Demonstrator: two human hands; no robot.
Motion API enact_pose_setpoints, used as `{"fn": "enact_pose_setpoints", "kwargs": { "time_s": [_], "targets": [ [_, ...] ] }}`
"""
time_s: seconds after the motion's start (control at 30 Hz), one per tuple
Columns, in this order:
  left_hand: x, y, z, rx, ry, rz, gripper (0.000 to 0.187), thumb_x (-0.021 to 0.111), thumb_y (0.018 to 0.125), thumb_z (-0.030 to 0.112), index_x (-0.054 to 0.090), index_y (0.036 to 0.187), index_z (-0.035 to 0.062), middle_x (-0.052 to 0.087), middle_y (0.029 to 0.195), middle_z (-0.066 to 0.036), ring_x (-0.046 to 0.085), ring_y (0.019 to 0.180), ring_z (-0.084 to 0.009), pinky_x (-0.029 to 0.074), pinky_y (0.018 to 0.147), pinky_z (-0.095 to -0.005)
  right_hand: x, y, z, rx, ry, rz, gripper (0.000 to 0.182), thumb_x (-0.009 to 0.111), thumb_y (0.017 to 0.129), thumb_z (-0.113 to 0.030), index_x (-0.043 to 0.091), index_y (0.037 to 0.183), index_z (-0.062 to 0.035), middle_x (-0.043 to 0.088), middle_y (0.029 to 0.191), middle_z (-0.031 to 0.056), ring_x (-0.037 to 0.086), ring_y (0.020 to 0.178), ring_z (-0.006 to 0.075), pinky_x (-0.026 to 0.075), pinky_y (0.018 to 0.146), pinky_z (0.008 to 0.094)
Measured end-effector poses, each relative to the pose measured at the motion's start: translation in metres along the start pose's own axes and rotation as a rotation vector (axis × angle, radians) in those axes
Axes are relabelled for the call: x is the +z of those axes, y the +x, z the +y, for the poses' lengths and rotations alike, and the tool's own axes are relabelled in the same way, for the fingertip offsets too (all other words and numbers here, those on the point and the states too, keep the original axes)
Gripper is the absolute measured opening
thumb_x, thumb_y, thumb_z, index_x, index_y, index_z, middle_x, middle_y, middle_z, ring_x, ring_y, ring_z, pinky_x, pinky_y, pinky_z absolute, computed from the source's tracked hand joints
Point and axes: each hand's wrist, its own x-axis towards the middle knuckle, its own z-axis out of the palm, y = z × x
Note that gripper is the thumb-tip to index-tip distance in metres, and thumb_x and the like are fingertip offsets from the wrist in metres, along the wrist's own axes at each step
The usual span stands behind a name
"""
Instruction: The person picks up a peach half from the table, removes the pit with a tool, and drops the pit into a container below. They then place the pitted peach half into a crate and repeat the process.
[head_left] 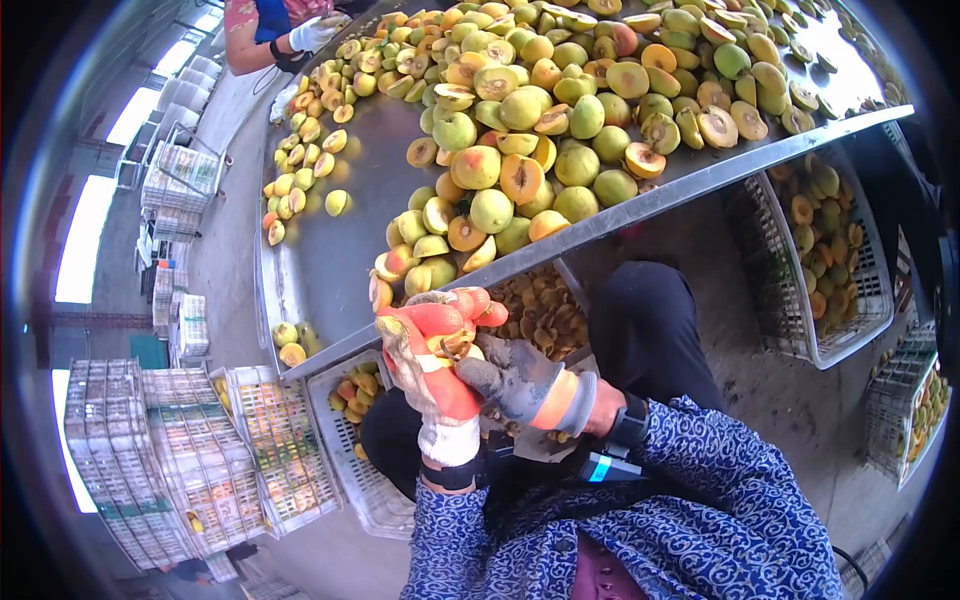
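Gloved, both hands met below the metal table (330,260) — left hand (430,365) gripped a peach half (455,345), right hand (515,380) pinched it.

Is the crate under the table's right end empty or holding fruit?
Holding fruit: halved fruit covers the floor of the crate.

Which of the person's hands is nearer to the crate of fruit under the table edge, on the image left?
Left. The left hand is just beside the crate; the right hand is farther off, on the left hand's other side.

Stacked plastic crates (150,460) stand on a concrete floor (215,250) beside bright windows (80,240).
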Motion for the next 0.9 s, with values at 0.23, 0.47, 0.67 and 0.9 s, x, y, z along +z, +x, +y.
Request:
{"fn": "enact_pose_setpoints", "kwargs": {
  "time_s": [0.23,0.47,0.67,0.9],
  "targets": [
    [-0.005,0.008,-0.005,-0.045,0.006,0.008,0.051,0.049,0.106,0.052,0.064,0.092,0.0053,0.073,0.094,-0.017,0.072,0.079,-0.0352,0.061,0.074,-0.047,0.002,0.006,0.013,-0.24,-0.166,0.136,0.031,0.05,0.106,-0.029,0.059,0.129,-0.0101,0.064,0.119,0.0216,0.066,0.104,0.0396,0.057,0.082,0.0446],
    [-0.003,0.011,-0.011,0.163,0.118,-0.108,0.051,0.05,0.105,0.053,0.064,0.095,0.005,0.072,0.101,-0.021,0.072,0.082,-0.0355,0.06,0.074,-0.0467,0.004,0.007,0.011,0.131,0.052,0.056,0.042,0.05,0.106,-0.038,0.056,0.131,-0.0058,0.065,0.124,0.0225,0.064,0.112,0.0403,0.053,0.091,0.0466],
    [-0.001,0.011,-0.003,0.065,0.055,0.009,0.056,0.048,0.105,0.057,0.064,0.094,0.0041,0.072,0.102,-0.02,0.072,0.084,-0.0359,0.062,0.076,-0.047,0.001,0.014,0.002,0.117,0.18,0.068,0.045,0.05,0.107,-0.04,0.054,0.135,-0.005,0.064,0.124,0.0255,0.063,0.114,0.0411,0.052,0.093,0.0461],
    [-0.006,0.011,-0.006,0.171,0.251,-0.103,0.053,0.048,0.105,0.053,0.066,0.1,0.0037,0.072,0.101,-0.02,0.072,0.083,-0.0365,0.058,0.083,-0.05,-0.001,0.017,-0.001,0.159,0.204,0.113,0.053,0.052,0.105,-0.046,0.051,0.136,-0.0038,0.069,0.114,0.0235,0.066,0.107,0.0429,0.053,0.09,0.047]
  ]
}}
